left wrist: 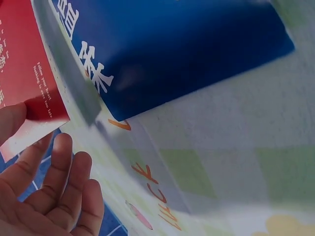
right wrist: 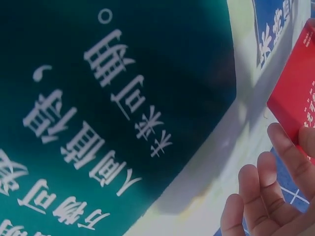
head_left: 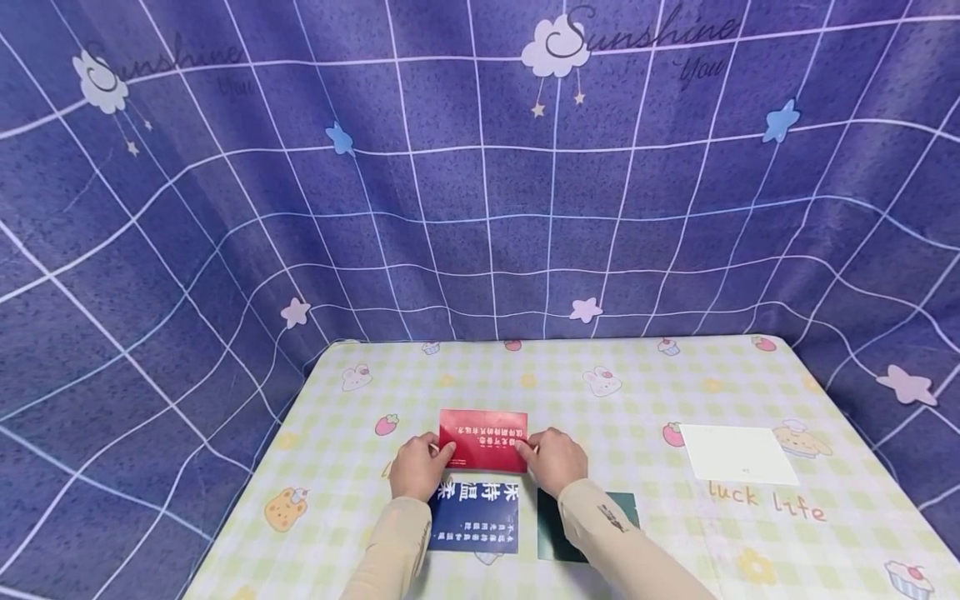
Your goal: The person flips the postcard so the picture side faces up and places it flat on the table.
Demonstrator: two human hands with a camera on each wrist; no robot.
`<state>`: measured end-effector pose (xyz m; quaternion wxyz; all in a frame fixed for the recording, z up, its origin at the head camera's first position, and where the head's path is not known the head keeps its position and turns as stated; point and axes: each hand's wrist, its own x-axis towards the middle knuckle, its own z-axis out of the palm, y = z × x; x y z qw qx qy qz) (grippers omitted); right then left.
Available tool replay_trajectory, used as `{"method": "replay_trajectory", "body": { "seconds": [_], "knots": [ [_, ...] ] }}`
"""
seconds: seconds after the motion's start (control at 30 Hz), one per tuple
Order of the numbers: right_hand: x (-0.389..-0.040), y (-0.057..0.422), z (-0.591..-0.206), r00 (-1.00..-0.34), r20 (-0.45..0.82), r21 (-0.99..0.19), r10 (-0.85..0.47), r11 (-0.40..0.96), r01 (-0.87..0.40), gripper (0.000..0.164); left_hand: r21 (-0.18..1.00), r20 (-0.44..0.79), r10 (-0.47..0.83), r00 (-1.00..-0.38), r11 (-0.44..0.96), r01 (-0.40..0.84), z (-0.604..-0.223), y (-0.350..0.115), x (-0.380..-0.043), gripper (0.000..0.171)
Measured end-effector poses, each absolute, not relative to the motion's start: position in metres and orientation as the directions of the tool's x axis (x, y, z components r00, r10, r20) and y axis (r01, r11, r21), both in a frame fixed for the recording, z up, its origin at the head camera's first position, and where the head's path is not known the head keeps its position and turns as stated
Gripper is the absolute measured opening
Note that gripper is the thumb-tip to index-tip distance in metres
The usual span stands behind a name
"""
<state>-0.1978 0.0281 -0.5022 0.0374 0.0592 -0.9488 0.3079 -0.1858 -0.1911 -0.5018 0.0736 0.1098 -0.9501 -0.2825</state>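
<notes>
A red card point(head_left: 483, 429) with white lettering is held by both hands, lifted a little above the tablecloth. My left hand point(head_left: 417, 468) pinches its left side between thumb and forefinger; the other fingers are spread loosely below in the left wrist view. On the opposite side, my right hand point(head_left: 558, 462) pinches the card in the same way. Nearer to me lies a blue card point(head_left: 476, 521) with white characters, close to the left hand. A dark green card point(head_left: 553, 533) lies beside it, partly hidden under the right forearm; its white lettering shows in the right wrist view.
A white card point(head_left: 738, 454) lies on the right part of the table. The tablecloth point(head_left: 517, 367) is checked green and white with cartoon prints. Behind and at both sides hangs a blue-purple grid curtain point(head_left: 450, 183) that meets the table's far edge.
</notes>
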Motion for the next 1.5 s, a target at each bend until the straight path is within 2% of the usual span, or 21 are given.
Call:
{"method": "replay_trajectory", "body": {
  "seconds": [0.17, 0.47, 0.77, 0.97, 1.33, 1.5],
  "knots": [
    [-0.199, 0.026, -0.507, -0.991, 0.108, -0.552, -0.077, 0.825, -0.125, 0.021, 0.538, 0.063, -0.247, -0.967, 0.825, -0.175, -0.502, -0.191, -0.187, 0.019],
    [-0.199, 0.021, -0.513, -0.995, 0.082, -0.526, -0.055, 0.846, -0.090, 0.025, 0.489, 0.026, -0.245, -0.969, 0.849, -0.201, -0.503, -0.189, -0.186, 0.019],
    [-0.197, 0.015, -0.524, -0.979, 0.191, -0.442, -0.065, 0.885, -0.145, 0.028, 0.395, 0.058, -0.262, -0.963, 0.892, -0.218, -0.506, -0.185, -0.186, 0.027],
    [-0.195, 0.013, -0.527, -0.975, 0.194, -0.386, -0.109, 0.905, -0.178, 0.030, 0.337, 0.077, -0.261, -0.962, 0.915, -0.221, -0.505, -0.183, -0.186, 0.029],
    [-0.193, 0.005, -0.531, -0.954, 0.276, -0.197, -0.116, 0.965, -0.174, 0.036, 0.263, 0.105, -0.257, -0.961, 0.939, -0.222, -0.509, -0.182, -0.189, 0.031],
    [-0.190, 0.002, -0.532, -0.944, 0.307, -0.169, -0.119, 0.969, -0.178, 0.033, 0.216, 0.132, -0.244, -0.961, 0.953, -0.212, -0.511, -0.182, -0.187, 0.030]
  ]
}}
